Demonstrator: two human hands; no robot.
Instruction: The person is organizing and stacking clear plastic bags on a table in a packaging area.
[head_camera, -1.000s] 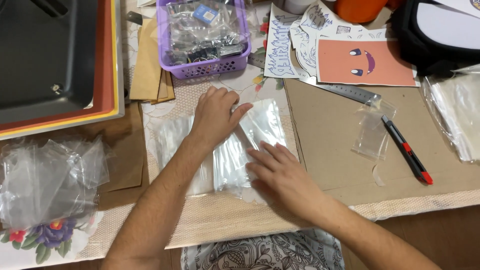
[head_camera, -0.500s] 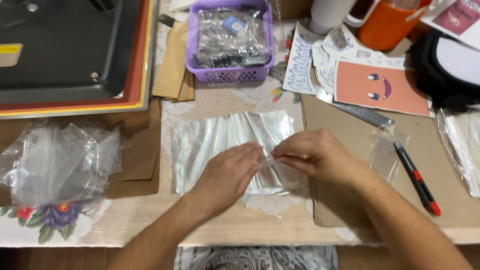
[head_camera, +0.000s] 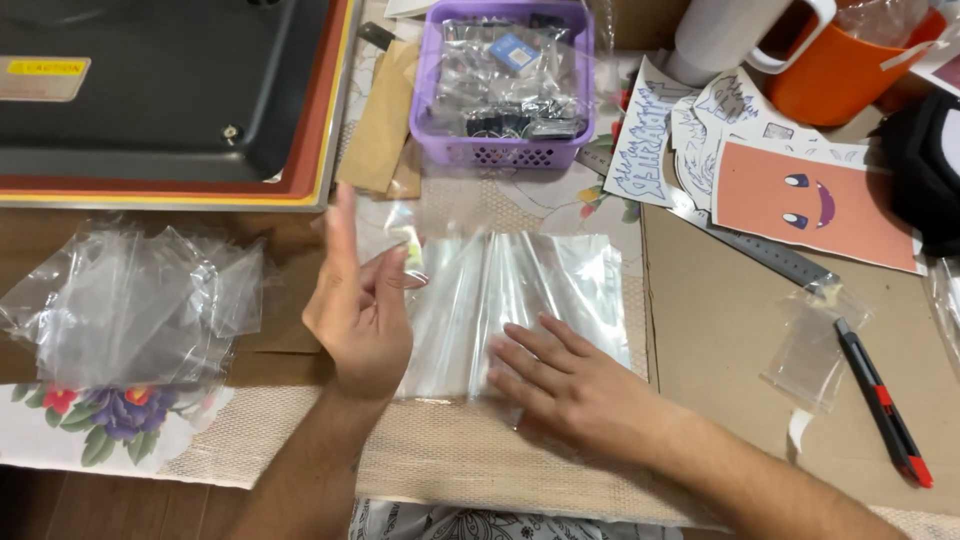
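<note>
— Right hand (head_camera: 570, 385) is flat, fingers spread, pressing the clear plastic sheet (head_camera: 520, 300) on the table (head_camera: 700, 330), just below the purple basket (head_camera: 505, 85).

— And the left hand (head_camera: 360, 310)?

— Raised at the sheet's left edge, pinching a small clear strip (head_camera: 408, 250), index finger straight up.

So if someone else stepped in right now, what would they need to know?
Left hand: raised on edge, pinching a small clear strip at its fingertips.
Right hand: flat, pressing the clear bags on the mat.
Nearby: loose bag pile at left, purple basket behind, cutter and one small bag on the cardboard at right.
Done: strip lifted clear of the bags.
Left: cannot tell; the bags look empty.
</note>
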